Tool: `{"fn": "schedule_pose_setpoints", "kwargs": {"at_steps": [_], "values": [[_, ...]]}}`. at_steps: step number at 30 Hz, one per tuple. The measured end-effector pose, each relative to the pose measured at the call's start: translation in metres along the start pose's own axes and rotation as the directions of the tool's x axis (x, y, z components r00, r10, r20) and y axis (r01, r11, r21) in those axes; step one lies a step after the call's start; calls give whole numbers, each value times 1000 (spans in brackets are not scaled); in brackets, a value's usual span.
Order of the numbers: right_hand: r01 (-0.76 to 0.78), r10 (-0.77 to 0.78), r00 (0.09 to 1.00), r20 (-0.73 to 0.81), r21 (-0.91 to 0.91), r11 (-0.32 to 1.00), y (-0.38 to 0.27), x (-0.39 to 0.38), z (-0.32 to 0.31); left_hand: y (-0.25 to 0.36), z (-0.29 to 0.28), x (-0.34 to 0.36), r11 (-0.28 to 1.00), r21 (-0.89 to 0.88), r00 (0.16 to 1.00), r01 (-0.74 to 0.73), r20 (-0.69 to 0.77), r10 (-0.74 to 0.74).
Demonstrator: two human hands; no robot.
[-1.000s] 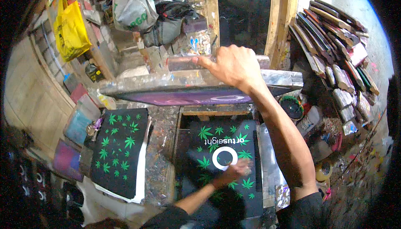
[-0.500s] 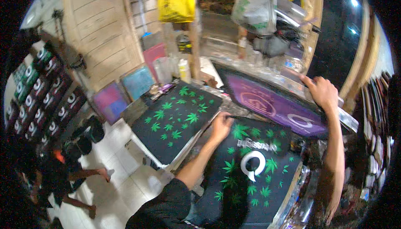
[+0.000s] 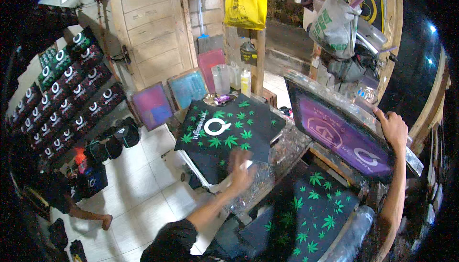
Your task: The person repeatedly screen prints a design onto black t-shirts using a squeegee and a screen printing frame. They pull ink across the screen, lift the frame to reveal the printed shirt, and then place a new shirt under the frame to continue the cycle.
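Note:
My right hand (image 3: 392, 126) grips the wooden top bar of a raised screen (image 3: 327, 128) with a purple printed mesh. My left hand (image 3: 241, 171), blurred, is at the lower edge of a black sheet (image 3: 227, 126) with green leaves and a white ring design, lying askew on the left stack of black sheets (image 3: 277, 128). Something small and white shows by its fingers; whether it holds anything is unclear. Below the screen, another black leaf-patterned sheet (image 3: 325, 200) lies on the printing board, without a white ring.
Printed black pieces (image 3: 62, 99) stand in rows at the left. Coloured screens (image 3: 150, 104) lean near a pale door (image 3: 146, 23). A yellow bag (image 3: 246, 1) and grey bag (image 3: 332, 28) hang at the back. Another person's bare leg (image 3: 88, 214) shows over the tiled floor (image 3: 143, 195).
The white-ringed sheet moved from the board onto the left stack with my left hand, uncovering a leaf-only sheet. My right hand still holds the screen up; the view swung left.

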State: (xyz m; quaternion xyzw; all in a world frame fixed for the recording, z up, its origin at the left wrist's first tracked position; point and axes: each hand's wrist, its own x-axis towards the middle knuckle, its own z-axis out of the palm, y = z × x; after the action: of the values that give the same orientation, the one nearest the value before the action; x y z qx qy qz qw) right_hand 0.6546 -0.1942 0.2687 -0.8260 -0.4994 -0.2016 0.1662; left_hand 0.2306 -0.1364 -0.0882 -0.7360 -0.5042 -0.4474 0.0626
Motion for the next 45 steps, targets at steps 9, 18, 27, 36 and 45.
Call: {"fn": "schedule_pose_setpoints", "kwargs": {"at_steps": [9, 18, 27, 36, 45], "values": [[40, -41, 998, 46, 22, 999, 12, -12, 7, 339, 66, -172, 434, -832, 315, -344, 333, 889], [-2, -1, 999, 34, 63, 998, 15, 26, 3, 76, 51, -70, 792, -392, 383, -469, 717, 582], [-2, 1, 1000, 14, 46, 999, 30, 60, 20, 81, 61, -74, 826, -354, 362, -438, 772, 523], [-10, 5, 998, 70, 73, 997, 25, 48, 13, 64, 65, -85, 819, -376, 399, -433, 735, 549], [58, -55, 998, -41, 76, 995, 4, -42, 0, 241, 50, -93, 307, -919, 705, 246, 387, 595]]}}
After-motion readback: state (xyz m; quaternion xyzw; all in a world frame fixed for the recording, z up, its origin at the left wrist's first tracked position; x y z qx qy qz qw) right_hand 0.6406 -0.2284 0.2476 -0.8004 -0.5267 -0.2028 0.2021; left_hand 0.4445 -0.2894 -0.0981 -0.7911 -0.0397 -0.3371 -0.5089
